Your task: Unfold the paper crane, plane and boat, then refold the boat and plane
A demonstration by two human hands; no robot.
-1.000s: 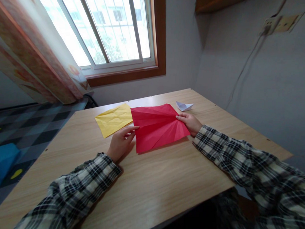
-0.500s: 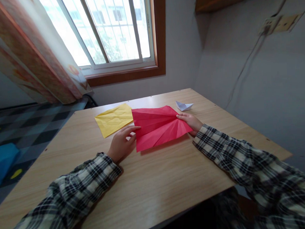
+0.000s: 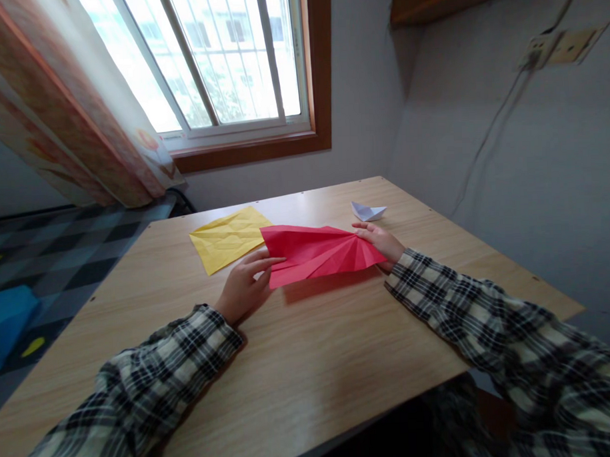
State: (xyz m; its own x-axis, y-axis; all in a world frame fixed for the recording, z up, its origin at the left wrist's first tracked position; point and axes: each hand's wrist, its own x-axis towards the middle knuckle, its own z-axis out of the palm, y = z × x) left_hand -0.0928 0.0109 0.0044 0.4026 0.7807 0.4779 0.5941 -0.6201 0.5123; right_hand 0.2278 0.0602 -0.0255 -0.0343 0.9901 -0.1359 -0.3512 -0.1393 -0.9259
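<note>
A sheet of red paper [image 3: 316, 251], creased with folds that fan out from its right side, is held tilted just above the table. My right hand [image 3: 384, 244] pinches its right end, fingers on top near where the creases meet. At the left edge, my left hand [image 3: 247, 284] has its fingers closed about the paper, with one finger reaching over the surface. Beneath the sheet a reddish shadow falls on the wood. Beyond my left hand lies a creased yellow paper sheet [image 3: 225, 238], partly covered by the red one.
A small white folded paper boat [image 3: 368, 211] sits on the wooden table [image 3: 300, 375] behind my right hand. To the left, a blue object [image 3: 10, 319] rests on checked cloth [image 3: 71, 263] below the table's edge. A window and walls stand behind.
The red paper has tipped flatter, its near left corner rising and its far edge dropping. My left fingers have slid slightly further over it. The right hand has barely moved.
</note>
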